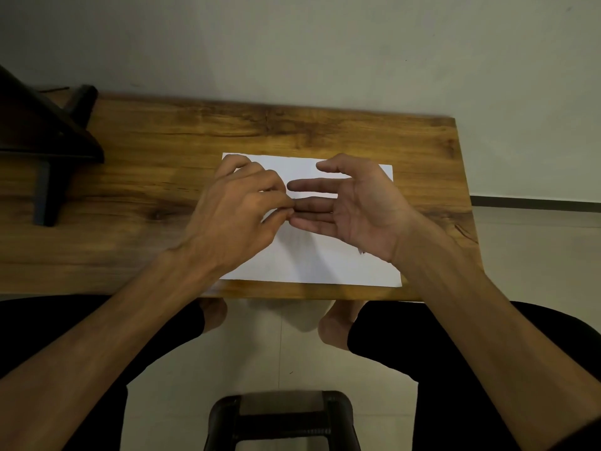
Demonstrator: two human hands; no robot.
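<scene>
A white sheet of paper (312, 255) lies flat on the wooden table (162, 151), close to its near edge. Both of my hands hover over the sheet. My left hand (234, 216) has its back up and its fingers curled, and its thumb and fingertips meet the fingertips of my right hand. Nothing shows inside its fingers. My right hand (354, 206) is turned palm toward the left, fingers straight and spread a little, holding nothing. The paper's middle is hidden under the hands.
A dark stand with a slanted top and a leg (45, 141) occupies the table's far left. The table's right edge (465, 196) is near my right wrist. A dark stool (283, 418) stands on the tiled floor between my knees, and a wall rises behind the table.
</scene>
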